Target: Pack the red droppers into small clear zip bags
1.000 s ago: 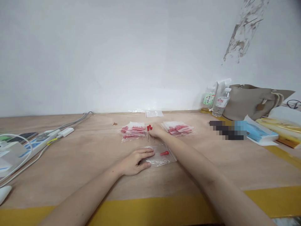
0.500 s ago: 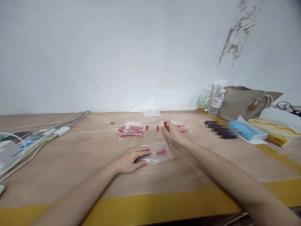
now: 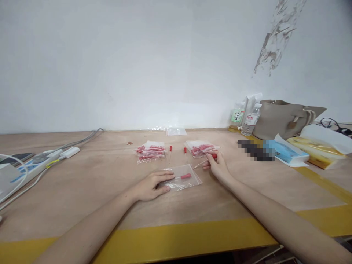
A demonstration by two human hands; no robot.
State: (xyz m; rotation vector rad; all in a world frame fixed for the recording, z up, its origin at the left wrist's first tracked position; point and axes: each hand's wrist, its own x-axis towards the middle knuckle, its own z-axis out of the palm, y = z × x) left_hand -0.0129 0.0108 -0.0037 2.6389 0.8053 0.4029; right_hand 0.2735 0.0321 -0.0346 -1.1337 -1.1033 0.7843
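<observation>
Right hand (image 3: 220, 169) tight on red-bulbed dropper (image 3: 214, 156); left hand (image 3: 153, 186) spread atop clear bag (image 3: 189, 182).

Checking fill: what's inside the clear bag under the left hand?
One red-bulbed dropper shows in the clear bag; the left hand covers one end, so anything there can't be seen.

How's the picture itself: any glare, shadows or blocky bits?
Head view: white glints on the clear bag; a soft shadow on the table beside the right forearm; coarse squares hiding a dark object and part of the blue packet; fairly even light on the pale wall.
</observation>
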